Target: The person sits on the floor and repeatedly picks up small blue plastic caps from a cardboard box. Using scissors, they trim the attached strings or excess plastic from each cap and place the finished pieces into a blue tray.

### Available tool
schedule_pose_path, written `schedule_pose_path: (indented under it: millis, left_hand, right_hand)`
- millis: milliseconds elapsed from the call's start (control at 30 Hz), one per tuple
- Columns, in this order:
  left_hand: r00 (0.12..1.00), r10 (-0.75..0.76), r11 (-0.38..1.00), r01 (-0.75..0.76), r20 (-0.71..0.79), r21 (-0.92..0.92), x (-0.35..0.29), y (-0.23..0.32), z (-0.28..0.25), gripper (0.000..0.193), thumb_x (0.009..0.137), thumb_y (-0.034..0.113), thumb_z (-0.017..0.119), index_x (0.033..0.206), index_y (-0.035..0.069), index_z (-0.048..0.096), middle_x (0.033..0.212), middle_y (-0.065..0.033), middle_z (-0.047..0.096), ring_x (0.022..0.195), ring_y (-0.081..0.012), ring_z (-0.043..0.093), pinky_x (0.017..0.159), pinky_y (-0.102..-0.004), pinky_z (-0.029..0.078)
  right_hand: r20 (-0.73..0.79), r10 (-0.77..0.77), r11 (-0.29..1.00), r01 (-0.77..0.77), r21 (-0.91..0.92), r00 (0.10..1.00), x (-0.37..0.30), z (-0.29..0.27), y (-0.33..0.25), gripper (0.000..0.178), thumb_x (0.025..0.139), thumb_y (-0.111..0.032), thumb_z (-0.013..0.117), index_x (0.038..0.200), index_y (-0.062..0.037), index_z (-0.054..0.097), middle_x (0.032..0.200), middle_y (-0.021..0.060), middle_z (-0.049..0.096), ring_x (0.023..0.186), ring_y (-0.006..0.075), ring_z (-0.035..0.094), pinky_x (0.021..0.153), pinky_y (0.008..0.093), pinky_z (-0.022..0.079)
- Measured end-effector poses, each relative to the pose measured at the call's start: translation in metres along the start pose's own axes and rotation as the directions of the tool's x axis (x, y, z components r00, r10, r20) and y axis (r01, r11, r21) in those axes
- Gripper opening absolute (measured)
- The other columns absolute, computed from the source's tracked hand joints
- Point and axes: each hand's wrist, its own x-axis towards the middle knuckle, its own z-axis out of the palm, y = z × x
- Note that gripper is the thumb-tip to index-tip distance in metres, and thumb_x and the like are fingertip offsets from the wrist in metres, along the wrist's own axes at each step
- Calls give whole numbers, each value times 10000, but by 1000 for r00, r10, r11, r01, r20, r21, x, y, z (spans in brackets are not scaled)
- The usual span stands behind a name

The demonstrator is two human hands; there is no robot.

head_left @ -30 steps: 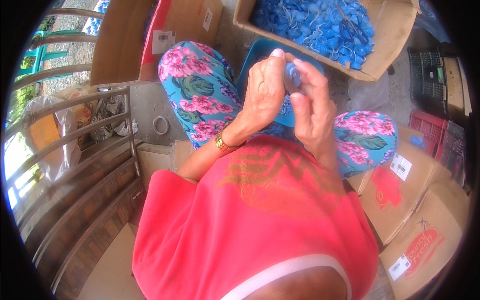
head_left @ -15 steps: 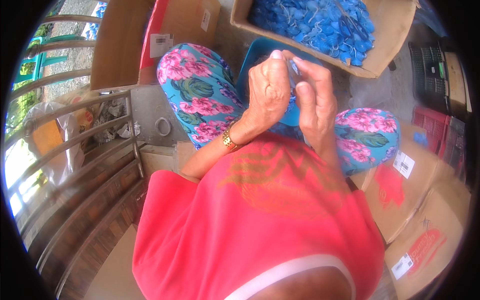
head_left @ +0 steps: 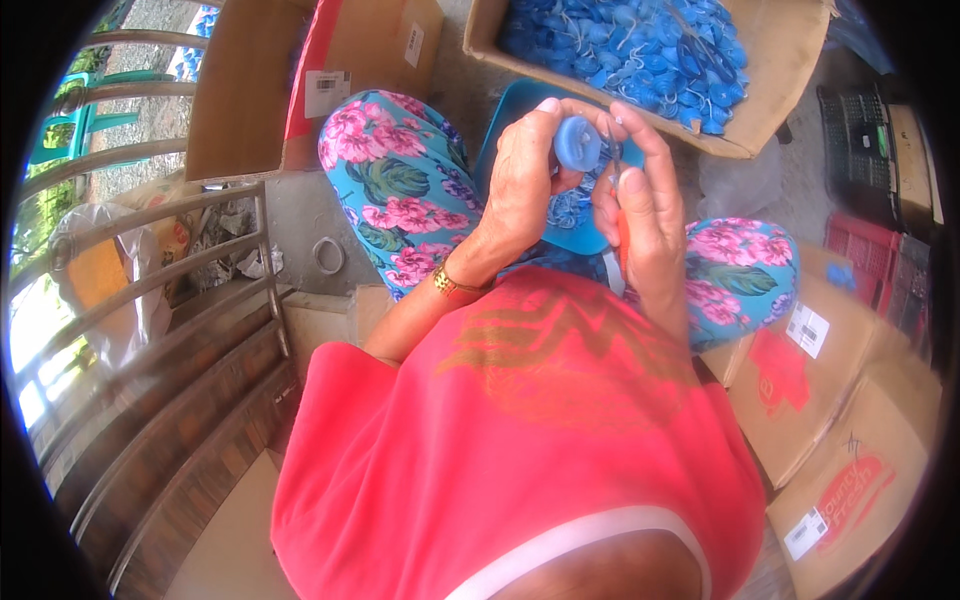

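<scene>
My left hand (head_left: 518,180) is closed on a round blue plastic cap (head_left: 577,143), holding it between thumb and fingers with its flat face turned up. My right hand (head_left: 652,215) grips a thin metal tool with an orange handle (head_left: 623,240). The tool's tip is close to the cap's right side; its exact kind is hard to make out. Under both hands a blue plastic basin (head_left: 488,140) stands between my knees. Small blue and whitish pieces (head_left: 570,208) lie in it, partly hidden by my hands.
Beyond the basin, a cardboard box (head_left: 640,108) holds many blue plastic pieces (head_left: 620,55) with scissors (head_left: 705,55) on top. Another open carton (head_left: 375,50) stands at far left. Metal railing (head_left: 150,215) runs along the left. Flattened cartons (head_left: 800,390) and crates (head_left: 860,250) are on the right.
The cap has turned so its round face shows. My right hand has shifted slightly right and down, and the tool's orange handle has come into sight.
</scene>
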Motion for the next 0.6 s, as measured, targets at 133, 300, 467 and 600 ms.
schedule_pose_path:
  millis: [133,300,467,600]
  left_hand:
    - [1000,-23,1000,23,-4,10,-2,1,-1,428,989,312,301,996,17,612,670,4,466,568,-93,377,498,-253,291]
    - [950,304,825,-300,72,479,-6,-11,-5,359,997,283,357,1076,10,577,826,-30,540,685,-143,518,574,-282,445]
    - [980,-116,964,151,-164,221,-10,-3,6,401,1002,346,378,1099,6,568,922,-83,549,744,-138,540,610,-287,507]
    - [999,15,913,2,-37,408,-8,-3,-3,499,1005,362,364,781,-19,595,591,-60,511,529,-124,463,499,-312,373]
  right_hand:
    - [1,-188,925,178,-335,982,0,2,8,474,974,-198,471,1410,-42,366,912,56,552,628,91,476,588,231,404]
    - [-14,-276,843,235,-484,961,-1,5,8,402,959,-168,530,1339,-56,463,1170,175,619,889,274,665,750,334,513]
    - [-49,-380,824,314,-471,924,4,2,26,349,968,-153,515,1304,-60,506,1127,183,638,1002,302,654,830,345,511]
    - [-102,-293,888,231,-397,951,4,4,31,329,986,-184,481,1291,-65,512,1104,204,641,1038,309,641,861,350,499]
